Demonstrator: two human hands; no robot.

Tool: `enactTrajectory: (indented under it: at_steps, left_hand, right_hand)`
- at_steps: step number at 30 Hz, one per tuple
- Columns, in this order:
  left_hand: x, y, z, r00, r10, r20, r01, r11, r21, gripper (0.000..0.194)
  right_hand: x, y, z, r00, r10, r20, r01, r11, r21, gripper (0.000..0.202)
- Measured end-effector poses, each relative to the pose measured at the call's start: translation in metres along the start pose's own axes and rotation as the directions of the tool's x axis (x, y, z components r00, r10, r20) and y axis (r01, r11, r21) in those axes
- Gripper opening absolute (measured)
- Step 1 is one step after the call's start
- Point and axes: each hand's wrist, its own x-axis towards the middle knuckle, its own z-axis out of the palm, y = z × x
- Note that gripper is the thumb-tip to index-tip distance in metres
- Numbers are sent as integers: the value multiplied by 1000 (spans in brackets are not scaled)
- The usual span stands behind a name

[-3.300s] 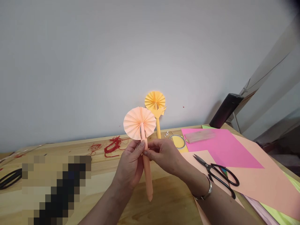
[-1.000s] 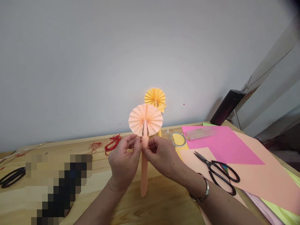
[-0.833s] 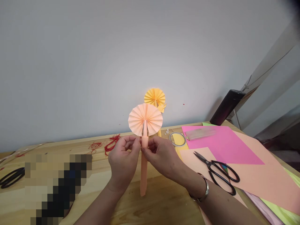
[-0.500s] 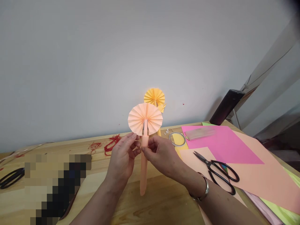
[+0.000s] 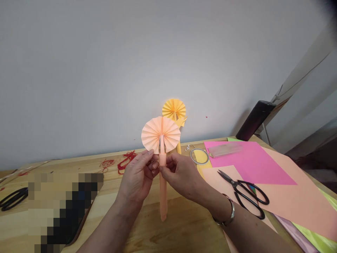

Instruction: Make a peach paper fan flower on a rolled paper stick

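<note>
Forearms (image 5: 112, 218) converging; right hand (image 5: 181, 172) pinching peach fan (image 5: 160, 131) upright; left hand (image 5: 137, 174) half-curled alongside, grip unclear.

Single camera on my head, facing forward and down. Peach paper fan (image 5: 161, 130) near me, about mid-view; grey wall (image 5: 105, 70) farther off behind fan, wooden tabletop (image 5: 184, 228) beneath it.

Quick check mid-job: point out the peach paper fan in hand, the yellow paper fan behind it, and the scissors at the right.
Peach paper fan (image 5: 161, 130): head view, on its pleated round top.
Yellow paper fan (image 5: 174, 108): head view, on its pleated top.
Scissors (image 5: 233, 183): head view, at the pivot.
</note>
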Motion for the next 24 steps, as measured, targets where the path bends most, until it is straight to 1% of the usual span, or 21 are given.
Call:
enactTrajectory:
  at_steps: [4, 7, 11, 15, 24]
  left_hand:
    - [-1, 4, 2, 997, -78, -27, 77, 996, -51, 16]
    - [-2, 7, 3, 988, -130, -81, 123, 988, -92, 17]
    - [-1, 9, 3, 975, -170, -147, 154, 982, -112, 19]
    - [0, 10, 4, 972, -181, -152, 164, 980, -113, 20]
    - [0, 9, 3, 975, -138, -172, 129, 989, -66, 23]
  right_hand:
    - [0, 2, 1, 1000, 13, -29, -15, 998, -63, 10]
    - [1, 2, 1, 999, 16, -38, -19, 996, -85, 12]
    - [1, 3, 2, 999, 11, -45, -15, 995, -101, 12]
    - [1, 3, 2, 999, 0, -45, -5, 995, -100, 12]
    - [0, 1, 1, 1000, -8, -28, 7, 999, -53, 11]
